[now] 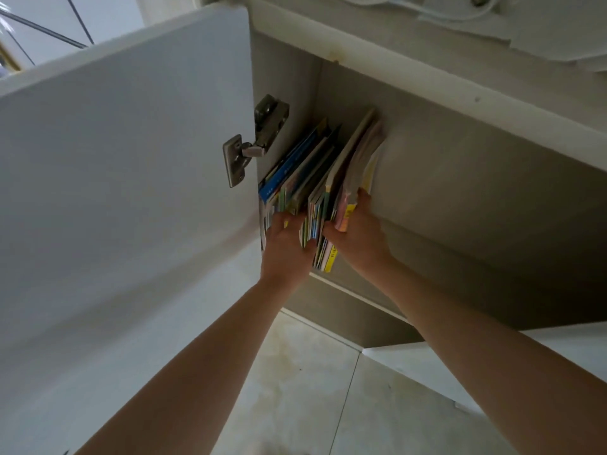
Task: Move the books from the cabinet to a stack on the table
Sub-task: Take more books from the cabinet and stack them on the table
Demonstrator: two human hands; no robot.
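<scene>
Early going here: the books (315,178) stand leaning in the cabinet (460,165), none out yet, and the table isn't in view. Left hand (285,244) and right hand (358,231) both reach in, fingers curled around the bundle's near edges, gripping it for the pull.

You see a pale beige cabinet (460,198) with its white door (131,159) swung open; on its bottom shelf a row of thin, colourful paperback books (315,178) stands upright against the left wall.
</scene>
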